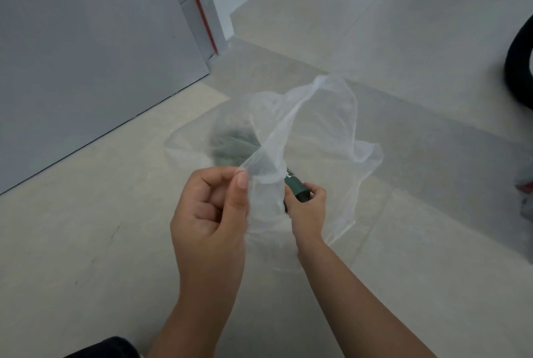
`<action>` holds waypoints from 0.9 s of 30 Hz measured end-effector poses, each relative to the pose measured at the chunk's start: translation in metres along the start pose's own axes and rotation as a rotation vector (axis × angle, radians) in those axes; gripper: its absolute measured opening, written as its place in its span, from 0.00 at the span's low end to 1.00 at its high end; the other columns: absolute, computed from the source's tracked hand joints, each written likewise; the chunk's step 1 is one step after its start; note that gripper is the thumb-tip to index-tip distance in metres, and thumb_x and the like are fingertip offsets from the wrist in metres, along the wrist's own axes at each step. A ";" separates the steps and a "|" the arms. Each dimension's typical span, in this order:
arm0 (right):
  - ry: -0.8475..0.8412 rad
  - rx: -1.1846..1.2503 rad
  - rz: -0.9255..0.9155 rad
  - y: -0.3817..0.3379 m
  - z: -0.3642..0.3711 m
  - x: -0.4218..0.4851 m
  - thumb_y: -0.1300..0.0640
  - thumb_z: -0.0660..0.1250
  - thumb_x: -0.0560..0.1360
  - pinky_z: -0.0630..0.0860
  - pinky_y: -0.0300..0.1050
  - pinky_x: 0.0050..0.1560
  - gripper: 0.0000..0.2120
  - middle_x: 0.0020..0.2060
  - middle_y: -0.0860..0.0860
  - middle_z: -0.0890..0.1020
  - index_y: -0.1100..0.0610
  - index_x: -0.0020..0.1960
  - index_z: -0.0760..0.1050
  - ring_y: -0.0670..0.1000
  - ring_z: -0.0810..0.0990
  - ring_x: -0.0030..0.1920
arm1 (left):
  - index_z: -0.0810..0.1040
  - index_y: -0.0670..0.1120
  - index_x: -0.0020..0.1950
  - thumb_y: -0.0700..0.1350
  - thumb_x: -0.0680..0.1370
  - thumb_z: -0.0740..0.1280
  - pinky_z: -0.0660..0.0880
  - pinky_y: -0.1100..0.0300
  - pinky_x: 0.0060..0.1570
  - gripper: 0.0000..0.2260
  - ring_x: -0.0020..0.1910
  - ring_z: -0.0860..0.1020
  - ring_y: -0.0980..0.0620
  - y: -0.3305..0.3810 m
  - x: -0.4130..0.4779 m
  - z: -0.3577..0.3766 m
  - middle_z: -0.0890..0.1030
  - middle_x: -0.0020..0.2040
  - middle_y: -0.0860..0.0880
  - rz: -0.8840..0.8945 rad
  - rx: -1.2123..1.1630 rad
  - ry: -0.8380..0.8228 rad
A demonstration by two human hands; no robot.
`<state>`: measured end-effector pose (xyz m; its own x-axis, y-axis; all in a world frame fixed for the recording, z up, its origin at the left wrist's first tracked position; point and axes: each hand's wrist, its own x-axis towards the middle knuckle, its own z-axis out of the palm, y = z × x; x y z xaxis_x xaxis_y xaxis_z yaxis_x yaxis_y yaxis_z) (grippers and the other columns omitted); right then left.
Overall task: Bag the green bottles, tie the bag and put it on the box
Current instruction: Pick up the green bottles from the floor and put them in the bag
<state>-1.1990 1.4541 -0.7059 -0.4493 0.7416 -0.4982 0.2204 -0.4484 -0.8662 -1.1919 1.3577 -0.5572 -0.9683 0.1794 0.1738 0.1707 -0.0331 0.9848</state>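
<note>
Now the right hand (307, 209) grasps the bottom end of a green bottle (294, 184), with the fingers curled around it. The long axis of the bottle points up and to the left, away from the person, and its far end is already covered by the clear film of the plastic bag (323, 127). Just beside it, the left hand (210, 207) pinches the near rim of the bag between thumb and forefinger and holds it up. Deeper in the bag, a blurred dark green shape (233, 142) shows, probably other bottles. I judge the bottle needs only a push forward along its axis. The box is not in view; below is the pale floor (86, 242).
</note>
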 end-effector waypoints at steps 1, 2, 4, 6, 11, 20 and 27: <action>-0.019 -0.028 -0.002 0.002 -0.001 0.000 0.56 0.71 0.69 0.74 0.42 0.45 0.22 0.52 0.55 0.76 0.56 0.58 0.66 0.56 0.78 0.49 | 0.77 0.54 0.36 0.46 0.72 0.65 0.65 0.68 0.23 0.06 0.23 0.66 0.59 0.000 -0.001 0.000 0.72 0.23 0.54 -0.006 0.001 0.009; -0.047 -0.058 -0.004 0.003 -0.003 0.000 0.57 0.71 0.70 0.72 0.39 0.42 0.21 0.51 0.53 0.76 0.57 0.59 0.66 0.53 0.77 0.46 | 0.77 0.55 0.36 0.46 0.72 0.65 0.65 0.68 0.23 0.06 0.23 0.67 0.59 -0.001 -0.001 -0.001 0.72 0.23 0.54 -0.011 0.001 0.015; -0.119 -0.104 -0.013 0.005 -0.008 -0.001 0.60 0.69 0.71 0.71 0.32 0.37 0.18 0.45 0.49 0.75 0.57 0.58 0.67 0.45 0.76 0.39 | 0.77 0.55 0.36 0.46 0.72 0.65 0.65 0.68 0.23 0.06 0.23 0.67 0.59 -0.001 -0.002 -0.001 0.72 0.23 0.54 -0.015 -0.001 0.018; -0.196 -0.154 -0.019 0.007 -0.013 -0.004 0.63 0.67 0.71 0.73 0.34 0.40 0.16 0.41 0.44 0.74 0.56 0.57 0.68 0.42 0.75 0.38 | 0.77 0.55 0.35 0.45 0.72 0.65 0.65 0.68 0.23 0.07 0.23 0.67 0.60 -0.002 -0.004 -0.001 0.72 0.23 0.55 -0.009 0.007 0.017; -0.282 -0.290 -0.047 0.008 -0.026 -0.015 0.59 0.68 0.72 0.74 0.44 0.55 0.19 0.55 0.49 0.77 0.58 0.61 0.71 0.51 0.77 0.56 | 0.77 0.56 0.36 0.46 0.72 0.65 0.66 0.68 0.25 0.06 0.24 0.69 0.60 -0.004 -0.007 -0.003 0.74 0.24 0.56 -0.012 0.025 0.028; -0.226 -0.360 -0.259 0.007 -0.092 -0.036 0.59 0.67 0.72 0.71 0.26 0.40 0.07 0.42 0.43 0.80 0.50 0.48 0.75 0.36 0.77 0.43 | 0.75 0.52 0.37 0.47 0.73 0.65 0.67 0.68 0.26 0.04 0.24 0.68 0.60 -0.014 -0.019 0.012 0.74 0.24 0.54 -0.056 0.015 -0.009; 0.031 -0.427 -0.428 0.004 -0.129 -0.021 0.59 0.70 0.70 0.70 0.31 0.42 0.11 0.46 0.47 0.78 0.52 0.51 0.74 0.43 0.76 0.47 | 0.76 0.56 0.36 0.50 0.72 0.65 0.70 0.68 0.27 0.05 0.26 0.70 0.60 -0.020 -0.025 0.025 0.75 0.26 0.54 -0.040 0.054 -0.052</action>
<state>-1.0769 1.5014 -0.7036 -0.5505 0.8291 -0.0975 0.3569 0.1281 -0.9253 -1.1667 1.3789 -0.5808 -0.9639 0.2308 0.1330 0.1430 0.0274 0.9893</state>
